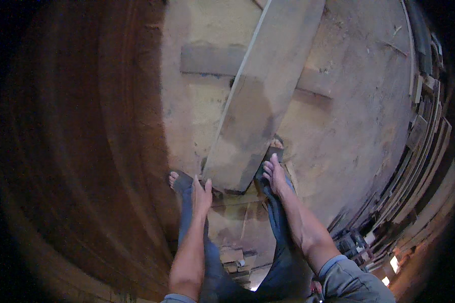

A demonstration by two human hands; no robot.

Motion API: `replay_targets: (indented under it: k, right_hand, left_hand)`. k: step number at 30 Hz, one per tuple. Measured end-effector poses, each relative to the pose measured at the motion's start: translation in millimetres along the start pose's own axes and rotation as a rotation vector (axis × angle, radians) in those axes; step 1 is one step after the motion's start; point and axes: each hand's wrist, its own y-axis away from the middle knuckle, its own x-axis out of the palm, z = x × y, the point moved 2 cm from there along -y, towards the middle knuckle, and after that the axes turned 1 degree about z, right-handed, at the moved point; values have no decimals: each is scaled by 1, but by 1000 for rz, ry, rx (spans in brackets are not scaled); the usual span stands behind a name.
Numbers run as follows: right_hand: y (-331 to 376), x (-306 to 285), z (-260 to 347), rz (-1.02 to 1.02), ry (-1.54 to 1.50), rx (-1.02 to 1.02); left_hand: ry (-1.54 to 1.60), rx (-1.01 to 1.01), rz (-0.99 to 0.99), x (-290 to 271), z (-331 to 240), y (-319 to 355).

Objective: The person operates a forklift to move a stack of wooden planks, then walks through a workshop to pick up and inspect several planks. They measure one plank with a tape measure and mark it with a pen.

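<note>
A long wooden plank (pixel 260 96) with a dark patch on its nearer half runs from the top of the view down between my feet. Under its middle lies a shorter crosswise board (pixel 202 58), sticking out on both sides. My left hand (pixel 202 197) is at the plank's near left corner, thumb and fingers apart; whether it touches the wood I cannot tell. Off the plank's right edge, above my right foot, my right hand (pixel 275 177) hangs with its fingers spread and nothing in them.
A tall brown surface (pixel 96 126) fills the left side. Many long boards (pixel 419 166) are stacked along the right. Small wood pieces (pixel 232 257) lie behind my feet on the dusty floor (pixel 359 101). My sandalled feet stand on either side of the plank's near end.
</note>
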Motion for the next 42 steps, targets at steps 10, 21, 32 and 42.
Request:
replay_targets:
  k: [10, 21, 32, 42]
  right_hand:
    - [-85, 32, -47, 39, -527, -81]
    - [-97, -8, -71, 14, -362, -77]
    - [39, 10, -37, -122, 122, -181]
    - [87, 111, -25, -305, 540, -538]
  left_hand:
    - [-9, 67, 9, 67, 12, -78]
    - [93, 29, 164, 45, 15, -79]
    - [92, -28, 243, 77, 20, -97]
    - [130, 309, 225, -2, -53, 12]
